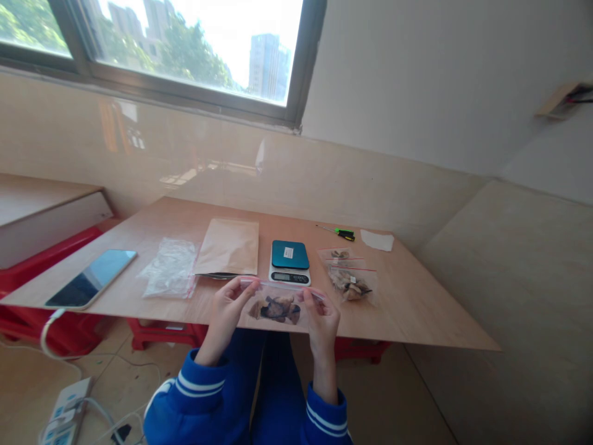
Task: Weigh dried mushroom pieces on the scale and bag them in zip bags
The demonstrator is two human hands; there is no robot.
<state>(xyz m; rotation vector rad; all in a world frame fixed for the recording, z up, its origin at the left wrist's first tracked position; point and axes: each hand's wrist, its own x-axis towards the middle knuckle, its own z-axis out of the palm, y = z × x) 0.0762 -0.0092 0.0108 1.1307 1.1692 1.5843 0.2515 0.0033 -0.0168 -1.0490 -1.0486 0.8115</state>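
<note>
A clear zip bag (278, 306) with brown dried pieces, possibly mushroom slices, hangs at the table's front edge. My left hand (230, 309) pinches its top left corner, and my right hand (321, 314) pinches the top right. The bag's red-lined top strip runs between my fingers; whether the seal is closed I cannot tell. Just beyond it stands a digital kitchen scale (290, 262) with a blue-green plate bearing a white label. Several filled zip bags (354, 284) lie right of the scale. To its left rests a brown paper pouch (230, 247).
A stack of clear plastic bags (169, 269) lies left of the pouch. Farther left is a phone (91, 278) with a white cable. Screwdrivers (340, 233) and a white paper piece (377, 240) lie at the back right. Red stools (162, 334) stand underneath, near a power strip (67, 411).
</note>
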